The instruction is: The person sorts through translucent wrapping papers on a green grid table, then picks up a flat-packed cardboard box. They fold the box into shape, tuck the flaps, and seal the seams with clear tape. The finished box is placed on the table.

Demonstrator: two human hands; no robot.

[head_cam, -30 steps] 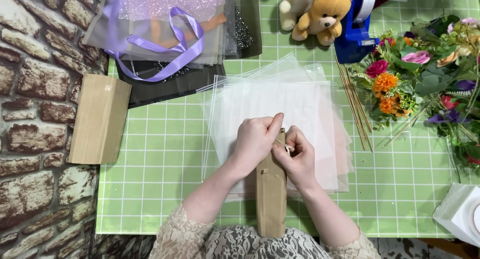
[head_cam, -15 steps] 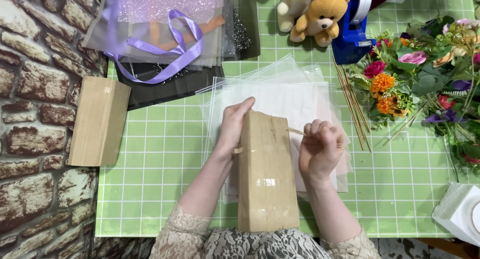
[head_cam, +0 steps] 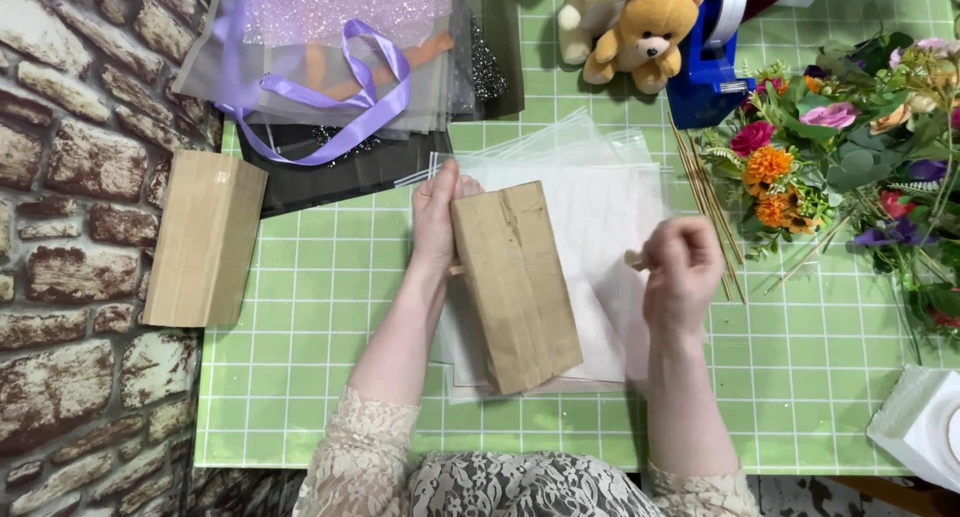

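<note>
The left hand grips the top left edge of a flat brown kraft-paper bag, fingers nearly straight and pressed against its side, the thumb hidden behind the paper. The bag stands tilted, its lower end towards the person, over a stack of clear cellophane sheets that lies on the green checked table under both hands.

The right hand is curled into a loose fist just right of the bag and apart from it; it pinches a small pale thing at its upper left, too small to tell what.

Beyond the right hand lie thin wooden skewers, and further right a bunch of mixed flowers with orange and pink blooms. Well left of the left hand a second folded brown paper bag rests at the table's edge. Above the left hand sits a purple satin ribbon on sheer wrapping; above the right hand, a tan teddy bear beside a blue tape dispenser.
</note>
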